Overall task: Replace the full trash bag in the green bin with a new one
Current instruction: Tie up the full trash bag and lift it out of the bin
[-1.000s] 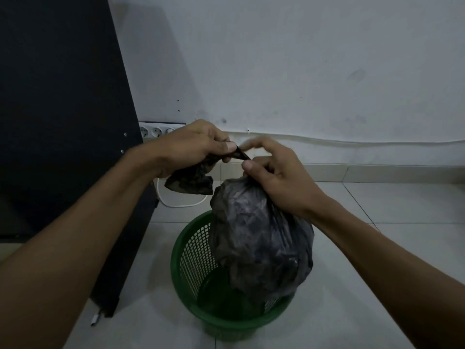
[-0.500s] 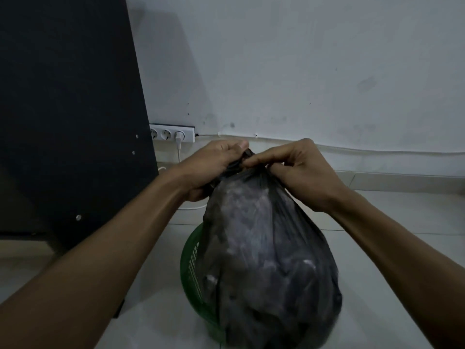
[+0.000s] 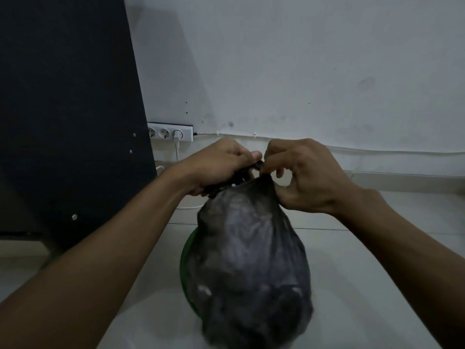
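A single head-worn camera is looking forward and down from above the person's arms, facing the white wall point(image 3: 302, 59). It is sitting close to the black trash bag point(image 3: 251, 260), which is filling the lower middle of the frame and hiding most of what seems to be the green bin point(image 3: 186, 250) below it. Left of the bag, a dark cabinet point(image 3: 63, 109) is edging the view; beyond the bag, a socket strip point(image 3: 169, 132) is showing low on the wall. The wide lens is bending the frame edges.
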